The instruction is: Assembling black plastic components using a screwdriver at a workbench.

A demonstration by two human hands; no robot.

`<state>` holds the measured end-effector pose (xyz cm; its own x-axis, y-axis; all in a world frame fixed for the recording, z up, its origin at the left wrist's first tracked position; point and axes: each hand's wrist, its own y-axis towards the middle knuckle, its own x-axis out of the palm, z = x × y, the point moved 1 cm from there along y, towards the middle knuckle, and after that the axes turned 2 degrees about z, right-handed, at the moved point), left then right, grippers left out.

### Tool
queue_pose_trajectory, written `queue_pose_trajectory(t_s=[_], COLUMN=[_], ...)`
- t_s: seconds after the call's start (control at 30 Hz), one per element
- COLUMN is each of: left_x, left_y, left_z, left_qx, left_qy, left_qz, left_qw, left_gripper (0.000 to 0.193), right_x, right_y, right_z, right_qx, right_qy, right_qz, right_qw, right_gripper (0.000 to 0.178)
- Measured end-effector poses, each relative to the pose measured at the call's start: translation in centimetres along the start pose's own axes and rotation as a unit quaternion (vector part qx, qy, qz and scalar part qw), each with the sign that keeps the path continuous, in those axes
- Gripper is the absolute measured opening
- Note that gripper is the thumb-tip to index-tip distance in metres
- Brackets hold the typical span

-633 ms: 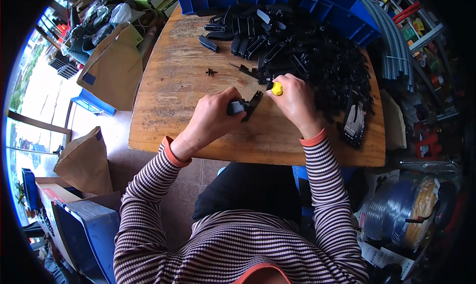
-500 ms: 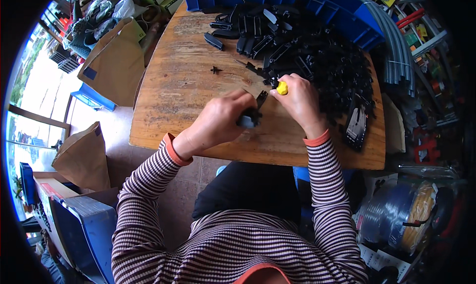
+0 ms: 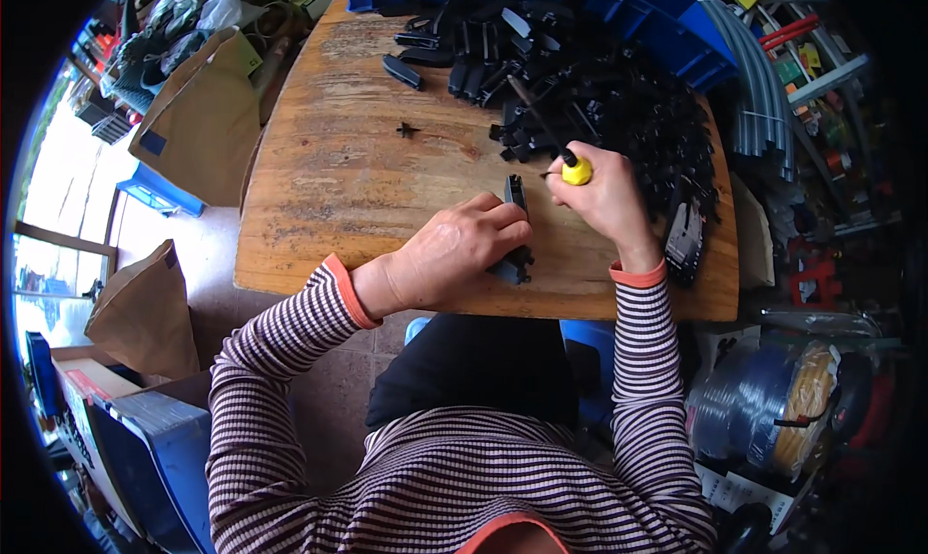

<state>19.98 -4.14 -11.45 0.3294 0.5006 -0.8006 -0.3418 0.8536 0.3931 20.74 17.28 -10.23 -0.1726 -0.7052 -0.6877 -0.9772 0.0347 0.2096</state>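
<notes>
1. Left hand: closed over a black plastic part, pinning it flat near the front edge of the table. The part's upper end shows above the fingertips; its lower end shows below the fingers.
2. Right hand: wrapped around a screwdriver with a yellow handle end and a dark shaft. The shaft slants up and left, away from the held part, and its tip lies over the heap of parts.
3. Heap of black plastic parts: loose, covering the far right of the table. One long piece and one small cross-shaped piece lie apart on bare wood.
4. Black assembled piece: at the right table edge, just beside the right wrist.
5. Blue bins: along the far edge, behind the heap.
6. Surroundings: brown paper bags on the floor at left; cable coil at lower right.
7. Risks, as judged:
   - The tool tip could slip off the small part and jab the left fingers, which sit close to the work.
   - The part lies near the front edge; a push could slide it off onto the lap or floor.
   - The right forearm could knock the edge piece off the table.
   - A sweep of the shaft could scatter the heap.
</notes>
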Motion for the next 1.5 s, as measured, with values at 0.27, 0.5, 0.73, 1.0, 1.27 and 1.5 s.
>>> queue_pose_trajectory(t_s=[0.27, 0.5, 0.73, 1.0, 1.27, 1.5], left_x=[0.7, 0.7, 1.0, 1.4, 1.4, 1.5], left_y=[1.6, 1.5, 1.3, 0.8, 0.5, 0.6], left_z=[-0.7, -1.0, -1.3, -1.3, -1.3, -1.2], left_qx=[0.06, 0.052, 0.083, 0.1, 0.115, 0.116], left_qy=[-0.036, -0.05, -0.043, -0.023, 0.021, 0.043], left_qz=[-0.057, -0.06, -0.029, -0.016, 0.005, 0.002], left_qw=[0.996, 0.996, 0.995, 0.995, 0.993, 0.992], left_gripper=[0.042, 0.043, 0.043, 0.038, 0.039, 0.033], right_x=[-1.1, -1.4, -1.2, 0.2, 0.6, 0.6], right_y=[-1.3, -1.8, -1.7, -1.8, -1.8, -1.7], right_z=[-1.6, -1.5, -1.8, -2.0, -1.4, -0.9], right_qx=[-0.023, -0.028, -0.051, -0.141, -0.168, -0.12], right_qy=[-0.121, 0.033, -0.021, -0.076, -0.1, -0.064], right_qz=[0.053, 0.028, 0.009, 0.01, -0.001, 0.0], right_qw=[0.991, 0.999, 0.998, 0.987, 0.981, 0.991], right_gripper=[0.01, 0.011, 0.012, 0.011, 0.013, 0.014])
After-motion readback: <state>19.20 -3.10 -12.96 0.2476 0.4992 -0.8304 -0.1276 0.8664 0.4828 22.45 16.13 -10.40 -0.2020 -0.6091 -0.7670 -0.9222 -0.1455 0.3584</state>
